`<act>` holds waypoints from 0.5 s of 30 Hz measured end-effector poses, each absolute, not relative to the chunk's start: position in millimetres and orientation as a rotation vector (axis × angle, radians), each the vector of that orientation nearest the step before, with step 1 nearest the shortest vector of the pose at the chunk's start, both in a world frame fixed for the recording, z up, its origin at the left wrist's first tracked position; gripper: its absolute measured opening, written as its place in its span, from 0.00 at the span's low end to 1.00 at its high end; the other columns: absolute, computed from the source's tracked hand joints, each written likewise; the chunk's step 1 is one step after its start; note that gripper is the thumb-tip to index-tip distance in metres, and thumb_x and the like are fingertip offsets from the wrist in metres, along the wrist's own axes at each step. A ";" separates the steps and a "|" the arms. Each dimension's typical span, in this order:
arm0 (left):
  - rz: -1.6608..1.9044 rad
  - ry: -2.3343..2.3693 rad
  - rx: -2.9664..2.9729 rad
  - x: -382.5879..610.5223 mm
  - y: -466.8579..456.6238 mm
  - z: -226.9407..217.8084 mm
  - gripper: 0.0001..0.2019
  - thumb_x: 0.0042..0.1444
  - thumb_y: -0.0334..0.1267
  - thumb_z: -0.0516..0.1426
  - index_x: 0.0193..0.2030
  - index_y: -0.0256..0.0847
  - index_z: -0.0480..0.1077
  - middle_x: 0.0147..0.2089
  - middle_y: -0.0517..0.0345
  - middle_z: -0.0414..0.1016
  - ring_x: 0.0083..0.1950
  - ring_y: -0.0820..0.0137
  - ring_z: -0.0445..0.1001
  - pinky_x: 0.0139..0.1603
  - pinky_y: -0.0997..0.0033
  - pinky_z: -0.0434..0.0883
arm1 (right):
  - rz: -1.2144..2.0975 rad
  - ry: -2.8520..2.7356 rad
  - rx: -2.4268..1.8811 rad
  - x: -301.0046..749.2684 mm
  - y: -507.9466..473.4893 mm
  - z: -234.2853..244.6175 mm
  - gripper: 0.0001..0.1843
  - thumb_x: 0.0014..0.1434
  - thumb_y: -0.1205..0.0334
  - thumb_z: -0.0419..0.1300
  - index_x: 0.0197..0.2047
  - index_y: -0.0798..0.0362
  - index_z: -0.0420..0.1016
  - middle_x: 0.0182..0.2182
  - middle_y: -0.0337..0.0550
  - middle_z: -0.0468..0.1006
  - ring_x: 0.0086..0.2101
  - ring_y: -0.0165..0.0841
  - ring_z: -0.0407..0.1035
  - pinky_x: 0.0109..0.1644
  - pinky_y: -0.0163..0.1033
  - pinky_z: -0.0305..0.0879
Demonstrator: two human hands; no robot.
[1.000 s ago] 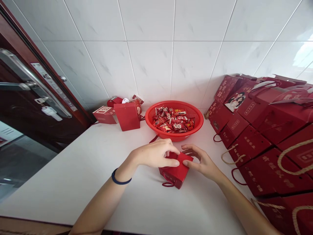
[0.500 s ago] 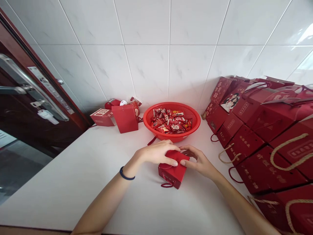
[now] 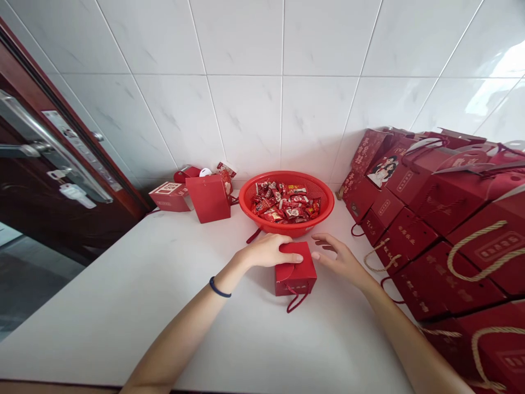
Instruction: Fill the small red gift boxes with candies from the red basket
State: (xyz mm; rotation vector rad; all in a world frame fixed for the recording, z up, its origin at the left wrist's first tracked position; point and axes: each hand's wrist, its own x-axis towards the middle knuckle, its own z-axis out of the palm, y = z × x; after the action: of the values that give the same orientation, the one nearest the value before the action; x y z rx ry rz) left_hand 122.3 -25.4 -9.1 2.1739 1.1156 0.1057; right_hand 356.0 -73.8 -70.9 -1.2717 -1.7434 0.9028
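A small red gift box (image 3: 296,278) stands upright on the white table, its top flaps folded down and a dark red cord handle (image 3: 298,302) hanging at its near side. My left hand (image 3: 268,251) grips the box from the left, thumb lying across the top; its other fingers are partly hidden behind the box. Just right of the box, my right hand (image 3: 338,260) is open with fingers apart, holding nothing. Beyond both hands sits a red plastic basket (image 3: 246,205) with many red-wrapped candies (image 3: 287,202) inside.
Red gift boxes with rope handles (image 3: 463,279) are stacked high along the right side. Against the tiled wall at the back left stand a red box (image 3: 208,200) and a smaller carton (image 3: 170,197). A dark door (image 3: 36,180) with keys is at the left.
The box has turned so its cord side faces me, and the cord now hangs at the front. My right hand has let go of the box and moved slightly right, fingers opening.
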 end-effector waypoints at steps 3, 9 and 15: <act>0.143 1.159 2.175 125.2 -26.5 -13.1 0.24 0.54 0.64 0.57 0.32 0.40 0.71 0.36 0.56 0.77 0.37 0.64 0.74 0.32 0.70 0.63 | 1.054 -1.831 -1.156 351.3 -79.6 -67.0 0.43 0.55 0.38 0.65 0.68 0.48 0.60 0.65 0.54 0.66 0.61 0.45 0.66 0.65 0.56 0.63; 0.222 1.105 2.086 129.9 -30.4 -15.5 0.21 0.56 0.60 0.58 0.35 0.41 0.71 0.36 0.58 0.79 0.38 0.63 0.76 0.32 0.70 0.66 | 1.142 -1.840 -1.135 341.0 -88.3 -59.7 0.49 0.54 0.41 0.68 0.71 0.49 0.55 0.67 0.56 0.62 0.61 0.44 0.66 0.63 0.53 0.66; 0.324 1.066 2.117 130.4 -33.6 -14.6 0.24 0.58 0.55 0.58 0.54 0.42 0.73 0.51 0.52 0.81 0.50 0.57 0.78 0.46 0.65 0.72 | 0.933 -1.828 -1.227 349.4 -94.0 -54.4 0.45 0.54 0.43 0.68 0.69 0.48 0.59 0.65 0.55 0.65 0.54 0.43 0.72 0.59 0.53 0.70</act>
State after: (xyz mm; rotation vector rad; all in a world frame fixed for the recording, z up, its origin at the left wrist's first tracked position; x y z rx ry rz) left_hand 130.4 -33.6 -14.6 2.1171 1.0661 0.3237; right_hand 349.4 -94.0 -54.4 -1.2271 -1.8283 0.9332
